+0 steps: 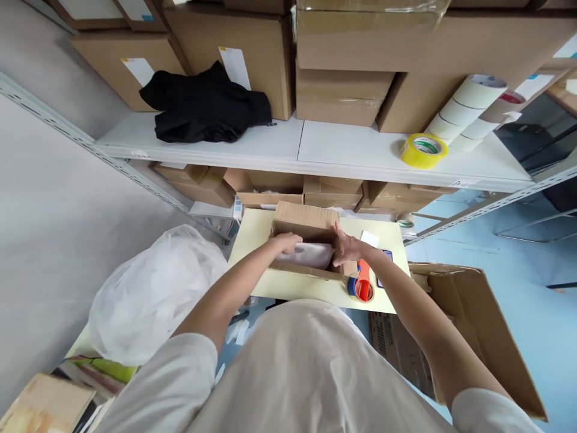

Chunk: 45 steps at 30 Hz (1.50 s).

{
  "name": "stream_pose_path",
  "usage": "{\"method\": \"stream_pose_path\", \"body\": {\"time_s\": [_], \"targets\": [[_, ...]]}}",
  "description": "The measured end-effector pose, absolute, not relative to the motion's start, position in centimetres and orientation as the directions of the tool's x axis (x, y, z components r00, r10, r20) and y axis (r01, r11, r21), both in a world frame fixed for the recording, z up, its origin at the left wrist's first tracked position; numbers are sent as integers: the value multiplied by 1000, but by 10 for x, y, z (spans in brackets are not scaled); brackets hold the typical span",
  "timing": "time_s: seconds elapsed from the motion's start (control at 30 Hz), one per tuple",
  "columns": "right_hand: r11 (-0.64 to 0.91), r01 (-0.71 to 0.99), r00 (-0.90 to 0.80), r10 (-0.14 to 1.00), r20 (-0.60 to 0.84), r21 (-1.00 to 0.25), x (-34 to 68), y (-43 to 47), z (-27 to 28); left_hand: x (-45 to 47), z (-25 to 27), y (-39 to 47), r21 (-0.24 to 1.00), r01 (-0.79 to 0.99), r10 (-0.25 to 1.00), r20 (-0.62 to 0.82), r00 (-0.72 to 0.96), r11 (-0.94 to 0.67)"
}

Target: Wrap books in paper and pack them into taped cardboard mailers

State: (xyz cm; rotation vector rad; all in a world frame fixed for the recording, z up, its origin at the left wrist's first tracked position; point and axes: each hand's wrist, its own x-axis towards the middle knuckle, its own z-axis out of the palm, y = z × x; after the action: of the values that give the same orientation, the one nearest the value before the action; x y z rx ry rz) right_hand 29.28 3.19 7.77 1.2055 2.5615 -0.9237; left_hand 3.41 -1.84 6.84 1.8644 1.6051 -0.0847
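Observation:
An open cardboard box (306,213) stands on a pale yellow table, its flaps folded outward. Inside it lies a white wrapped package (311,255). My left hand (287,242) reaches over the box's left side, fingers curled closed at the package's left end; the fingertips are partly hidden. At the right wall, my right hand (348,246) is spread, thumb and fingers apart, touching the cardboard. Close by my right forearm are an orange tape dispenser (363,278) with a blue-edged roll, a white card-like item (370,239) and a phone (386,257).
Shelving (279,141) behind the table holds cardboard boxes, a black garment (207,105), yellow tape (424,150) and white rolls (469,105). A large white plastic bag (153,294) sits left of the table (252,231). A big open carton (478,325) stands at right on the blue floor.

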Motion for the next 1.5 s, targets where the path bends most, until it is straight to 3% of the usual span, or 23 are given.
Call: {"method": "stream_pose_path", "body": {"time_s": [0.1, 0.2, 0.3, 0.43, 0.6, 0.73, 0.9, 1.03, 1.13, 1.3, 1.4, 1.5], "targets": [[503, 695, -704, 622, -343, -514, 290, 30, 78, 30, 71, -33, 495, 869, 901, -366, 233, -24], [523, 665, -707, 671, -224, -534, 296, 26, 72, 2, 83, -55, 730, 683, 963, -178, 201, -7], [508, 650, -656, 750, -81, -565, 313, 17, 64, -41, 87, -83, 847, 524, 986, -151, 66, 95], [334, 663, -429, 903, 26, -670, 344, -4, 58, -82, 73, -119, 846, 506, 968, -238, 76, 168], [-88, 540, -144, 970, -195, -837, 363, -34, 49, -79, 70, -122, 789, 615, 963, -175, 207, 11], [-193, 446, -103, 959, -265, -874, 349, -49, 42, -64, 83, -82, 658, 746, 972, -87, 218, -108], [-70, 417, -141, 980, -141, -906, 327, -62, 44, -57, 86, -40, 523, 819, 946, -70, 317, -235], [205, 496, -524, 846, -102, -844, 320, -64, 57, -64, 79, -34, 512, 824, 916, -156, 369, -245], [297, 541, -661, 729, -179, -787, 325, -62, 62, -77, 68, -44, 566, 779, 883, -176, 436, -272], [297, 583, -696, 663, -276, -756, 342, -71, 59, -98, 51, -82, 560, 764, 799, -274, 535, -319], [323, 667, -647, 699, -306, -672, 338, -78, 54, -99, 46, -102, 549, 770, 787, -293, 542, -326], [324, 691, -581, 782, -228, -646, 322, -80, 47, -91, 38, -111, 611, 743, 836, -229, 498, -275]]}}
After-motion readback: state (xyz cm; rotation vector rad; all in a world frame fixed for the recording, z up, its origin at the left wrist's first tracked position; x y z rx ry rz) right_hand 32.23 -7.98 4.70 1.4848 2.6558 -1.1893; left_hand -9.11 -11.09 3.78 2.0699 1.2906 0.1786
